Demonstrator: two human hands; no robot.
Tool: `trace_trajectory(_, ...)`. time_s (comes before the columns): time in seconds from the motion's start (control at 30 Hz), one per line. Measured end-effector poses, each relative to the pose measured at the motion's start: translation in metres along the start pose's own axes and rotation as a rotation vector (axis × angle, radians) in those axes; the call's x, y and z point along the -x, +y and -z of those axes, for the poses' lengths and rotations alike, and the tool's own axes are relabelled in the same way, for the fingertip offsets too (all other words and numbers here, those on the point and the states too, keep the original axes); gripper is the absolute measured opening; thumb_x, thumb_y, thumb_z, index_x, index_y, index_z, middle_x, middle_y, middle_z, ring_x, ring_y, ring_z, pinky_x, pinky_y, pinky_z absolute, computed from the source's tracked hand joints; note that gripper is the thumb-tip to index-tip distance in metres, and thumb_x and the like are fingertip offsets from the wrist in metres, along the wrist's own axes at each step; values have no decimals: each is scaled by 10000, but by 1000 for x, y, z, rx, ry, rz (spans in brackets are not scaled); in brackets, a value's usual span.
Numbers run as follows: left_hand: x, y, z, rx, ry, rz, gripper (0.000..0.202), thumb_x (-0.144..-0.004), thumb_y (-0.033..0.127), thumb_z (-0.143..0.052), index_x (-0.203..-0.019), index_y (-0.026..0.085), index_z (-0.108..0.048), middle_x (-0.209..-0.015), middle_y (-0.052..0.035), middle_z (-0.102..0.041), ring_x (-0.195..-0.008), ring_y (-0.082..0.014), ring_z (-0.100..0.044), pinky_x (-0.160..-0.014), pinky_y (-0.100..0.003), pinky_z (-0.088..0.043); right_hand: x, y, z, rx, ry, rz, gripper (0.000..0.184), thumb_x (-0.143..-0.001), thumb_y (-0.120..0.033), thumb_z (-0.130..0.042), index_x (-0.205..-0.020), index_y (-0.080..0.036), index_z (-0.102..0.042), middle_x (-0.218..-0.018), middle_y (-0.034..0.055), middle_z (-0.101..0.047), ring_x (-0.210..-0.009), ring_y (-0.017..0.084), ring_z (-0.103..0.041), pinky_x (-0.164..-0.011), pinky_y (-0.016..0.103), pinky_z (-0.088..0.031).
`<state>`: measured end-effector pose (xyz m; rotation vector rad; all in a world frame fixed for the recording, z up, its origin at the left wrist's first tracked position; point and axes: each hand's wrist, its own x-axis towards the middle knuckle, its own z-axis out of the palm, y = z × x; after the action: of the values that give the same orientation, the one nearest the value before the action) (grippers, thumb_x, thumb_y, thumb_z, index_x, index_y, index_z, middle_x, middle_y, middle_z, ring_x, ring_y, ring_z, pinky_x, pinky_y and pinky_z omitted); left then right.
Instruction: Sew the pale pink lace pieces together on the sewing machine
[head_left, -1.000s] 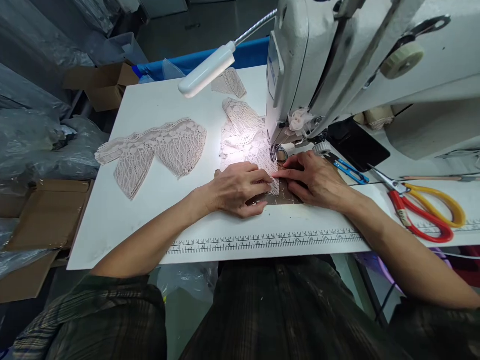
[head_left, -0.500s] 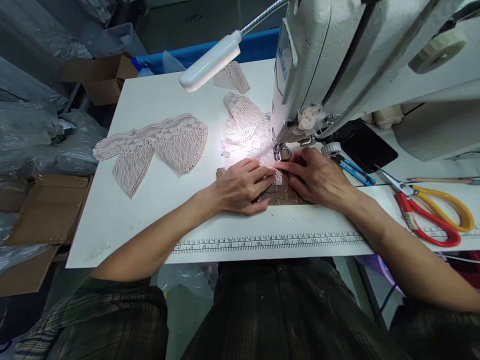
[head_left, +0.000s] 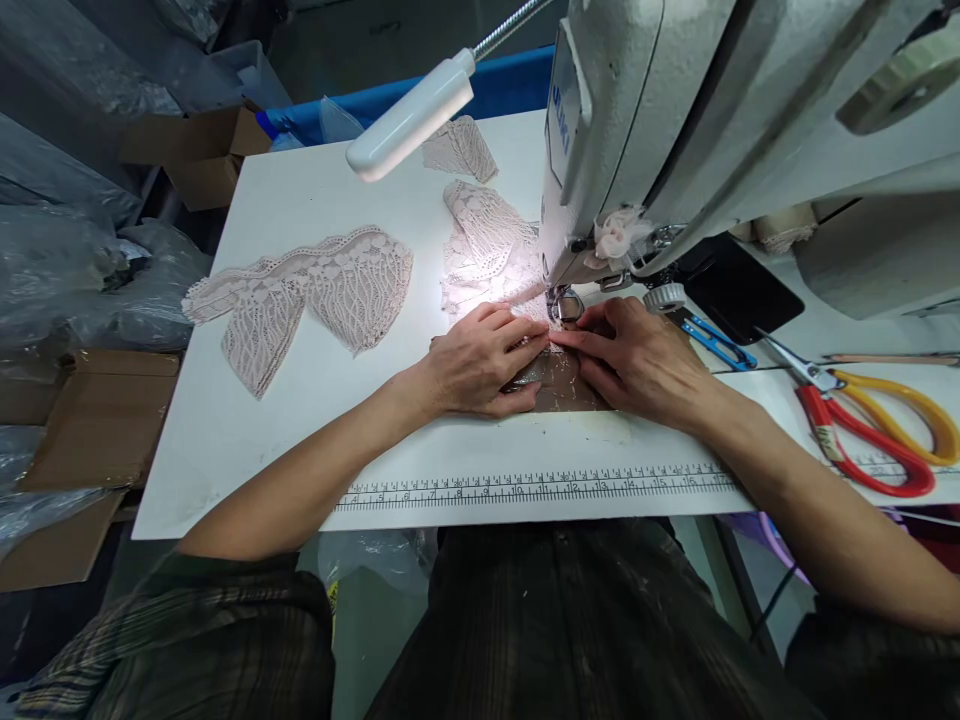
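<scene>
My left hand (head_left: pixel 480 362) lies with its fingers pressed together on a pale pink lace piece (head_left: pixel 487 262), just left of the presser foot (head_left: pixel 564 305) of the white sewing machine (head_left: pixel 675 110). My right hand (head_left: pixel 637 358) presses the same lace from the right, fingertips meeting the left hand's below the needle. The lace runs away behind the foot into the lamp's bright patch. Under both hands a brown plate (head_left: pixel 559 385) is set in the white table (head_left: pixel 300 430).
A stack of lace pieces (head_left: pixel 315 290) lies at the left, another piece (head_left: pixel 459 148) at the back. A gooseneck lamp (head_left: pixel 409 115) hangs over the work. Blue thread snips (head_left: pixel 712 342) and red-and-yellow scissors (head_left: pixel 870 425) lie to the right. Cardboard boxes (head_left: pixel 90 420) and plastic bags stand left of the table.
Both hands have crept forward toward the presser foot, and the lace has fed further back under it. The head camera has shifted slightly.
</scene>
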<state>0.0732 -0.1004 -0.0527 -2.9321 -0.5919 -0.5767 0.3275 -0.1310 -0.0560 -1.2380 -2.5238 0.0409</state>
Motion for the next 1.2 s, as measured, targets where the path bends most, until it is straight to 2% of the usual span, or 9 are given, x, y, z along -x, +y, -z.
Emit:
trace_trajectory(0.13, -5, -1, 5, -2, -75, 38, 394, -945, 368, -554, -1254, 138, -638, -1230, -139, -694, -976, -268, -650, -989, -499, -513, -3, -2, -1, 28, -16, -27, 437, -1031, -379, -407, -1334, -279, -705, -1138, 153, -637, -989, 275, -541, -829, 408, -458)
trace_trajectory(0.4, -8, -4, 7, -35, -77, 25, 419, -971, 393, -521, -1236, 90, -640, -1228, -170, -678, -964, -270, -643, -999, -498, -512, -5, -2, -1, 37, -46, -37, 487, -1047, -410, -351, -1386, -279, -675, -1135, 174, -634, -1012, 300, -533, -809, 417, -458)
trace_trajectory(0.5, -9, -5, 5, -37, -92, 39, 448, -979, 410, -506, -1245, 71, -631, -1253, -197, -659, -985, -290, -623, -963, -509, -518, -4, -2, -1, 28, -30, -20, 466, -1045, -395, -370, -1360, -278, -693, -1129, 171, -635, -1039, 302, -536, -853, 429, -466)
trace_trajectory(0.63, -10, -6, 4, -19, -116, 57, 458, -980, 427, -502, -1245, 78, -635, -1255, -197, -651, -990, -295, -604, -902, -484, -524, -6, -4, -1, 72, -30, -37, 455, -1039, -386, -388, -1341, -262, -706, -1136, 175, -637, -1001, 294, -556, -813, 412, -474)
trace_trajectory(0.83, -12, -7, 6, -41, -118, 94, 487, -972, 472, -526, -1249, 91, -649, -1263, -182, -648, -1032, -301, -610, -995, -503, -496, -9, -4, -1, 126, -30, -42, 447, -1017, -369, -421, -1334, -241, -709, -1164, 191, -631, -984, 294, -592, -765, 396, -487)
trace_trajectory(0.93, -12, -9, 6, -42, -132, 100, 519, -950, 507, -556, -1268, 108, -645, -1257, -176, -647, -1048, -311, -610, -1020, -522, -484, -7, -2, 1, 76, -17, -54, 451, -1011, -367, -427, -1337, -232, -710, -1176, 188, -632, -951, 275, -613, -737, 374, -495)
trace_trajectory(1.03, -12, -11, 5, -32, -136, 104, 552, -926, 520, -597, -1297, 113, -636, -1272, -180, -639, -1075, -321, -608, -1038, -539, -473, -7, 2, 10, -54, -29, -114, 444, -999, -335, -431, -1318, -203, -711, -1207, 174, -629, -857, 212, -622, -707, 331, -492)
trace_trajectory(1.13, -12, -14, 3, -21, -138, 112, 566, -922, 526, -613, -1320, 123, -630, -1282, -179, -635, -1084, -321, -610, -1018, -531, -481, -9, 5, 23, -140, -89, -245, 418, -973, -330, -428, -1179, -150, -745, -1109, 163, -652, -687, 158, -568, -666, 324, -475)
trace_trajectory(1.2, -11, -16, 2, -17, -141, 115, 570, -932, 534, -601, -1330, 126, -628, -1302, -177, -632, -1090, -320, -610, -1006, -521, -486, -12, 8, 30, -194, -136, -315, 414, -960, -344, -430, -1113, -116, -740, -1043, 168, -667, -669, 163, -556, -679, 341, -481)
